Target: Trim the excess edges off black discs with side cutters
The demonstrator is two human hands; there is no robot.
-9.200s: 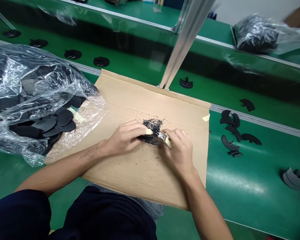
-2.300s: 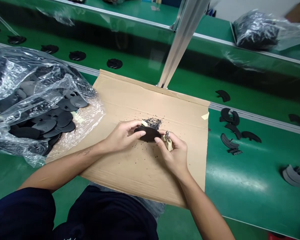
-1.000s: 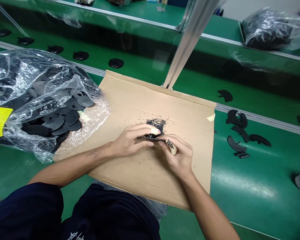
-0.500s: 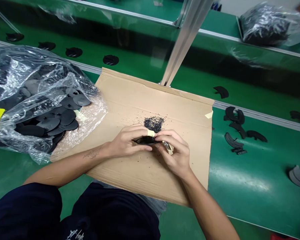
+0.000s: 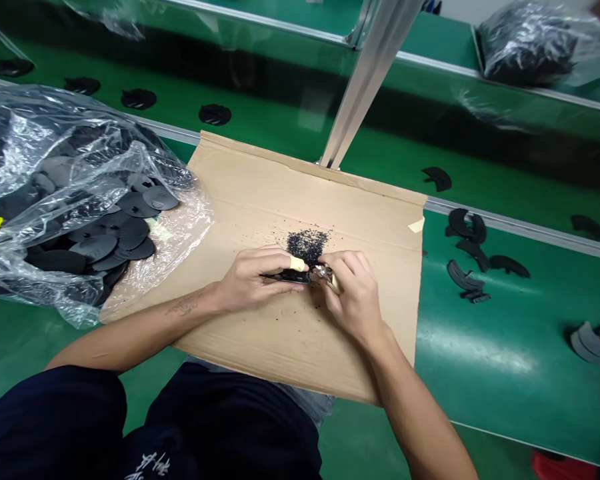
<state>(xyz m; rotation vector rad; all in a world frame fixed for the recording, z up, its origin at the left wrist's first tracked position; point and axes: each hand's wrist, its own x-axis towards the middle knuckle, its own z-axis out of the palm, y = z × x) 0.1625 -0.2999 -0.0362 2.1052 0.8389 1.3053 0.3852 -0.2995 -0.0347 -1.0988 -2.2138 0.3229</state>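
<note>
My left hand [image 5: 250, 279], a pale yellow wrap on one finger, is closed around a thin black plastic part [image 5: 290, 277] held nearly edge-on. Small nippers [image 5: 325, 272] with metal jaws and pale grips sit in my closed right hand [image 5: 355, 290]. Their jaws are at the right end of the black part; whether they touch it I cannot tell. Under and beyond both hands, a heap of small black scraps [image 5: 307, 245] lies on a cardboard sheet [image 5: 260, 183].
On the left a clear plastic bag [image 5: 25, 147] spills black rounded parts [image 5: 97, 248] onto the cardboard. Several curved black pieces [image 5: 473, 253] lie on the green surface at right. A metal post [image 5: 360, 87] rises behind the cardboard. Black parts [image 5: 215, 114] lie on the green strip beyond.
My right hand has turned the nippers so their jaws now face the part's right end; its fingers have come off the part. The left hand has flattened the part slightly.
</note>
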